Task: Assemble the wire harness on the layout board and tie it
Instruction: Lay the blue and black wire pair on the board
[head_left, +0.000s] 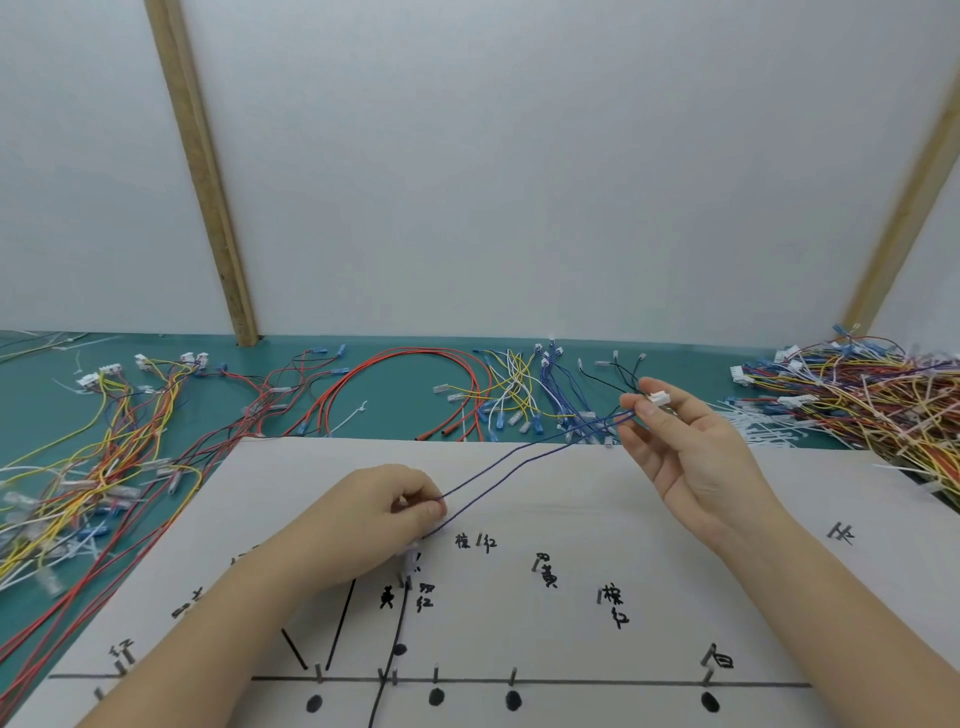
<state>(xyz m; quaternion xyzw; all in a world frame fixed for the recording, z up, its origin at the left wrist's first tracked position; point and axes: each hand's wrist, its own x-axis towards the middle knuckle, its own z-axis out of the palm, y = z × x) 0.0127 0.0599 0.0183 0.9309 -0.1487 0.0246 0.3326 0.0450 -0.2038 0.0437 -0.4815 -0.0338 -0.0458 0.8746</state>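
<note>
Fingers of the right hand pinch a small white plug between thumb and forefinger, held up above the far edge of the layout board. Two thin blue wires run from that plug down and leftward, taut, to the left hand, whose curled fingers are closed on their lower ends just above the board. What the left fingers grip besides the wires is hidden; a pale piece shows below the hand, beside an upright pin, but it is too blurred to name.

The board lies on a green worktop, marked with black lines, dots and handwritten labels, with short pins standing along the lines; its near edge is cut off by the frame. Beyond it lie loose wire sets: red loops, yellow and white leads, blue leads. A tangled heap sits at the far right, partly out of view, and another spread at the left.
</note>
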